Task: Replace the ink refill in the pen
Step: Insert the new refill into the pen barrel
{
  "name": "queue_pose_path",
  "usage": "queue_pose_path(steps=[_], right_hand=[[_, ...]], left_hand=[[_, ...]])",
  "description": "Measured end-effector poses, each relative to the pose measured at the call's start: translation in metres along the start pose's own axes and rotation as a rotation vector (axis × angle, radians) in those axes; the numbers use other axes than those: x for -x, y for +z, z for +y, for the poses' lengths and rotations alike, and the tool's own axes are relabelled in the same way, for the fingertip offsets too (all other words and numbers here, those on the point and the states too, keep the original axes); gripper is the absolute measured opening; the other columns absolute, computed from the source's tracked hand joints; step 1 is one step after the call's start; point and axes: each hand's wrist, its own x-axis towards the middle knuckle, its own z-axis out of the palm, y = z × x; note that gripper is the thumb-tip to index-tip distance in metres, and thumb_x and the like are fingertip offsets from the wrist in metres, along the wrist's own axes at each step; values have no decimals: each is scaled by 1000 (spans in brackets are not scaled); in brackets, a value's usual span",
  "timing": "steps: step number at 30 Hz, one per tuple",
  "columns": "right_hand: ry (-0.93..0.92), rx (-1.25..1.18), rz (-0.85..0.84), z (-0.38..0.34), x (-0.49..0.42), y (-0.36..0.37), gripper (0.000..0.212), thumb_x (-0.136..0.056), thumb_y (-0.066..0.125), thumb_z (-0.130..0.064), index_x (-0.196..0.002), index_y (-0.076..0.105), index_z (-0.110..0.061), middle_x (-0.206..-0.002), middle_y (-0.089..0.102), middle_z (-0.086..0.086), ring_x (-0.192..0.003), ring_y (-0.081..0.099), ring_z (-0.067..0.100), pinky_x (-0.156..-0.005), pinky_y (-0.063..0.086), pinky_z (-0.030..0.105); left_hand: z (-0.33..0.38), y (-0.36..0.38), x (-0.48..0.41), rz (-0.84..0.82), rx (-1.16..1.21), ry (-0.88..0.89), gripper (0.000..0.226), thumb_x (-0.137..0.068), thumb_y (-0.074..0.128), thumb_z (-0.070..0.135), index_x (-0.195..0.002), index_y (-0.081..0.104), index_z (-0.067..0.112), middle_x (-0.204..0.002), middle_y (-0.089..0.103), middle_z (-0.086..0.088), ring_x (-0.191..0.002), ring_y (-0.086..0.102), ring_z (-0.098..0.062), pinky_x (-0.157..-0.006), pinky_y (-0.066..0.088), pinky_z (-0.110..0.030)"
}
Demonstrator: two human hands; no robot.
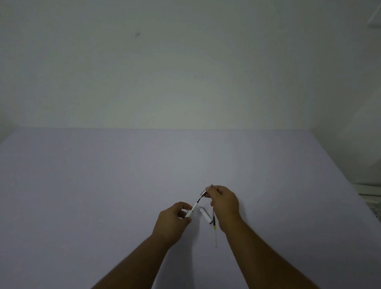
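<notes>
My left hand (174, 217) grips the white pen barrel (189, 213), from which an ink refill (197, 201) sticks out toward the upper right. My right hand (223, 201) pinches the silvery tip section (205, 192) of the pen, which sits over the far end of that refill, apart from the barrel. On the table between my hands lies the white pen cap (205, 214) with its clip. A second refill (214, 229), clear with a black and yellow part, lies beside the cap, partly under my right wrist.
The work happens on a pale lilac table (97, 195) that reaches a plain white wall (188, 68) at the back. At the right edge of the table some white objects (373, 198) show.
</notes>
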Motion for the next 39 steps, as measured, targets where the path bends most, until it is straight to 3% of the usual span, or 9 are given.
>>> queue_pose_path(steps=[4,7,13,20,23,28,33,37,39], right_hand=[[-13,60,-27,2,3,-3,22,-84,60,-26,-62,66,-28,-82,72,-1,-65,55,14,-76,51,39],[-23,79,-76,4,4,-4,18,-82,61,-25,-67,68,-23,-78,71,-2,-65,55,10,-67,49,30],[-20,103,-183,9,8,-2,14,-83,62,-22,-91,72,-17,-76,69,-10,-77,64,9,-72,49,25],[-3,184,-208,7,6,-5,27,-81,68,-36,-63,57,-18,-68,58,-2,-67,53,16,-66,44,31],[27,88,-225,5,7,-4,16,-81,68,-31,-69,62,-22,-76,63,-2,-66,54,10,-65,44,26],[52,166,-178,3,7,-3,42,-76,69,-50,-60,50,-16,-58,46,-3,-56,44,13,-59,38,29],[71,-17,-262,0,11,-4,17,-85,63,-35,-77,66,-21,-74,61,0,-61,51,12,-59,42,26],[56,120,-168,-1,10,-4,32,-78,69,-44,-63,53,-21,-65,53,-4,-63,50,13,-60,39,26],[87,44,-204,-2,10,-5,27,-79,67,-44,-72,58,-20,-74,57,-3,-64,49,11,-60,39,25]], left_hand=[[4,1,1,-2,-3,10,19,-84,65,17,-102,65,24,-84,65,4,-75,59,-11,-56,41,-11],[7,1,1,-5,-21,16,20,-84,65,19,-103,64,24,-88,65,5,-78,60,-12,-60,43,-13],[10,2,-1,40,-34,13,17,-81,68,20,-98,67,20,-85,63,8,-75,57,-5,-57,35,-7],[14,2,-1,54,-87,53,9,-79,69,21,-88,67,24,-79,62,13,-72,56,-3,-56,36,-9],[16,2,-2,65,-108,75,9,-79,69,22,-88,68,23,-77,61,14,-70,55,-3,-56,36,-10],[17,2,-2,53,-92,82,8,-79,70,22,-85,66,26,-76,62,14,-69,56,-1,-57,38,-10],[22,0,-4,66,-48,88,14,-78,71,22,-76,61,32,-68,57,22,-65,53,6,-56,37,-9],[24,2,-4,75,-93,107,9,-79,70,24,-88,67,23,-74,58,17,-69,54,0,-57,36,-9],[23,3,-4,83,-93,106,10,-80,69,24,-89,67,22,-76,59,14,-69,54,-2,-57,36,-9]])
